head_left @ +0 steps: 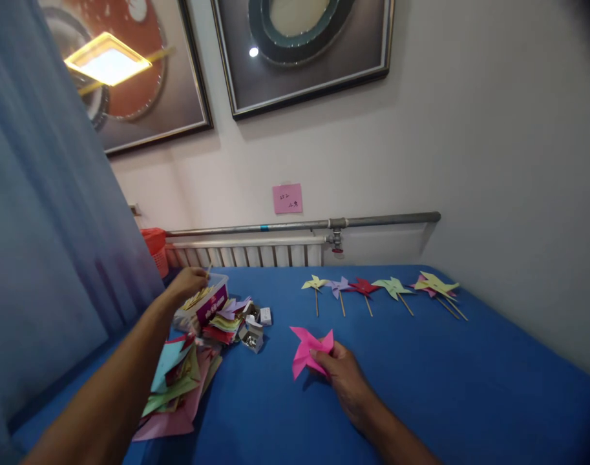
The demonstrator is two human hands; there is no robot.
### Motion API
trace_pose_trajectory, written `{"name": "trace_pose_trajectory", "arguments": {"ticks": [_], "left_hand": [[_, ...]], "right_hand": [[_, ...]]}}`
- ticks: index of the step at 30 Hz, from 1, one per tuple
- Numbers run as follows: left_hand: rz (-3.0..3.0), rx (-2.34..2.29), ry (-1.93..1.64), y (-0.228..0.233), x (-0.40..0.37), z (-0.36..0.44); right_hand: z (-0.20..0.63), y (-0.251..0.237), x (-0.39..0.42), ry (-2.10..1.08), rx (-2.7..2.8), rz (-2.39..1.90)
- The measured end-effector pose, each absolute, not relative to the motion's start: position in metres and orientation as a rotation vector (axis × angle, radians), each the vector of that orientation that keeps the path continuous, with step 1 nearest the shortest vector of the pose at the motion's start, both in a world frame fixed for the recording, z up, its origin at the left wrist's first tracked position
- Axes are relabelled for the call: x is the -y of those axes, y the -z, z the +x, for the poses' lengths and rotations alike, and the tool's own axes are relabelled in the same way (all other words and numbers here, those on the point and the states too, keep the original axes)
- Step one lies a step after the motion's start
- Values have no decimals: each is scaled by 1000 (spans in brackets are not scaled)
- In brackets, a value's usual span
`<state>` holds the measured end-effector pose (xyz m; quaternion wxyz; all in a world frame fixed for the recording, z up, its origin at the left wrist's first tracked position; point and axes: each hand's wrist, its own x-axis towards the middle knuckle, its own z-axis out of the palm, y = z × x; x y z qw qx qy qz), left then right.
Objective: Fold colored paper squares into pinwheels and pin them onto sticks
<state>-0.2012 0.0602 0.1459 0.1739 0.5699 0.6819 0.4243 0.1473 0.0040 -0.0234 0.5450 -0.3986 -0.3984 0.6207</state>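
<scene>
Right hand (pixel 340 373): pinches pink pinwheel (pixel 310 349) flat on blue table (pixel 421 387).
Left hand (pixel 190 283): over clear box (pixel 205 307), left of pinwheel; fingers closed on what looks like a thin stick (pixel 208 271).
Paper stacks (pixel 178 381): left of pinwheel.
Finished pinwheels (pixel 382 287): behind it.

Left arm: bare, stretched long from the lower left corner forward and up across the view, elbow nearly straight.
Left hand (pixel 190 282): far out at the end of the reach, knuckles up, fingers curled down and pinched together on something thin; what it is cannot be told.
Right arm: bare forearm comes in from the lower right edge, angled up and to the left, low over the surface.
Right hand (pixel 342 371): back of the hand up, fingers bent, thumb and fingertips closed in a pinch at its front.
</scene>
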Motion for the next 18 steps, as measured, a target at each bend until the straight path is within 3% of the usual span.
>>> {"name": "trace_pose_trajectory", "arguments": {"ticks": [8,12,18], "left_hand": [[1266,-1252,-1389,-53,-38,-68],[1275,-1234,-1356,-14,-39,-38],[1505,-1382,-1115,-8,-33,-33]], "right_hand": [[151,26,-3,-1419,924,-925],[155,20,-2,-1404,871,-931],[158,11,-1,-1410,790,-951]]}}
